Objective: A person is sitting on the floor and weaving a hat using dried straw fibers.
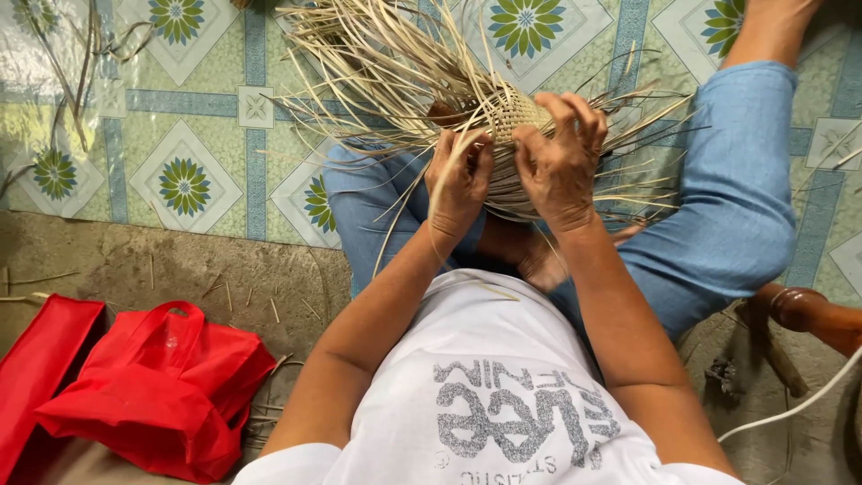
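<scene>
**Head view: two hands at a half-woven basket**

Head camera, looking down on a seated weaver's lap. Centre of frame: small woven basket (514, 115), straw-coloured, propped on knees in blue trousers (732, 198). Left hand (459, 180) just left of centre, fingers curled tight, pinching one pale strip (415, 208) against the basket's near side. Right hand (561, 153) just right of it, fingers spread and hooked over the woven wall, pressing it; whether a strip is held beneath cannot be told. Hands close together, nearly touching.

Progress, as a judgement: a short dome-shaped section of close weave finished, visible between and above the fingers. Many loose strands (377, 63) fanning out unwoven toward upper left and right of the frame, so most of the wall and the rim seemingly left to work.

Surroundings: patterned floor covering (189, 135) with green flower motifs across the upper frame; red fabric bags (162, 386) at lower left on bare ground; white cable (799, 404) at lower right.
</scene>
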